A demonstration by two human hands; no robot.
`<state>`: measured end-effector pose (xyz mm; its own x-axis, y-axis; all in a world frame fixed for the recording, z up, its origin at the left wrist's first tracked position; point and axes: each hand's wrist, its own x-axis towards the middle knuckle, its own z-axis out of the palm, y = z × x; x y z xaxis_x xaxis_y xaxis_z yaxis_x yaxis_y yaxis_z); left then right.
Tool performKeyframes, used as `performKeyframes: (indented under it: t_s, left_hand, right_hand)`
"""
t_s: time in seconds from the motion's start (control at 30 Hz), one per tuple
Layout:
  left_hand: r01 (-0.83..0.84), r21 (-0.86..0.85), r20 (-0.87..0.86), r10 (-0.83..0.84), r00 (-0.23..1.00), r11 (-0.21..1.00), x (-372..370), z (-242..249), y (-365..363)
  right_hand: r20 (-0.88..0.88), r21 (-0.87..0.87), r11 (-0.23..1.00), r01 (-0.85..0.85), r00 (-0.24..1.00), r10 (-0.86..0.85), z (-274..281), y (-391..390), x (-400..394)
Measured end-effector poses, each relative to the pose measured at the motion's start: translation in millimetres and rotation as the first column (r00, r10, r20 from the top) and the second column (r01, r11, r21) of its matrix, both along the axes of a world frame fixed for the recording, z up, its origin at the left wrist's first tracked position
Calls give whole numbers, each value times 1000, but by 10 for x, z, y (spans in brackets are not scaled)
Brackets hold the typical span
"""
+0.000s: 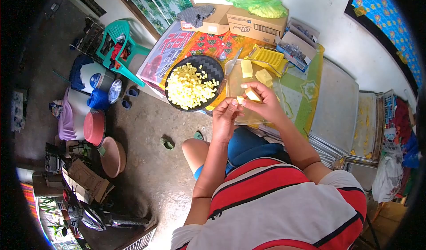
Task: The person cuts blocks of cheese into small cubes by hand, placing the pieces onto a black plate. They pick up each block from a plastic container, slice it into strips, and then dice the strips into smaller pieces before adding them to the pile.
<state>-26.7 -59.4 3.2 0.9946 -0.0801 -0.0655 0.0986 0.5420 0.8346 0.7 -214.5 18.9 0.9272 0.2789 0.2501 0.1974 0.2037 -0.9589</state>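
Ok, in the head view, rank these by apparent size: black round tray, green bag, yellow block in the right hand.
1. Black round tray
2. Green bag
3. Yellow block, in the right hand

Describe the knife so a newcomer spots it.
On the cloth-covered table, find the round black tray heaped with yellow cubes. Beside it, at the translucent tray's edge, lies the knife. Its long metal blade and brown handle set it apart from both trays.
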Motion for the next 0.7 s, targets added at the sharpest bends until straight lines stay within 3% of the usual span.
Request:
performKeyframes:
  t_s: [0.2, 0.3, 0.4, 0.6, 0.7]
  left_hand:
    - [51, -24, -17, -51, 999, 998, -6, -15, 11]
    - [61, -54, -30, -63, 998, 997, -6, -23, 14]
    - [82, -107, -33, -86, 996, 991, -18, -5, 14]
    - [11, -33, -15, -11, 1000, 999, -34, 17, -25]
    - [-48, 38, 12, 48, 999, 998, -17, 4, -45]
  right_hand:
    - [18, 19, 999, 34, 999, -34, -27, 1, 16]
    - [-199, 26, 999, -38, 979, 43, 42, -89, 14]
    - [-227, 66, 998, -17, 973, 31, 61, -77, 8]
    - [-210, 12, 999, -31, 977, 33, 79, -80, 13]
    - [-99, 20, 1000, -21, 995, 22, 30, -57, 22]
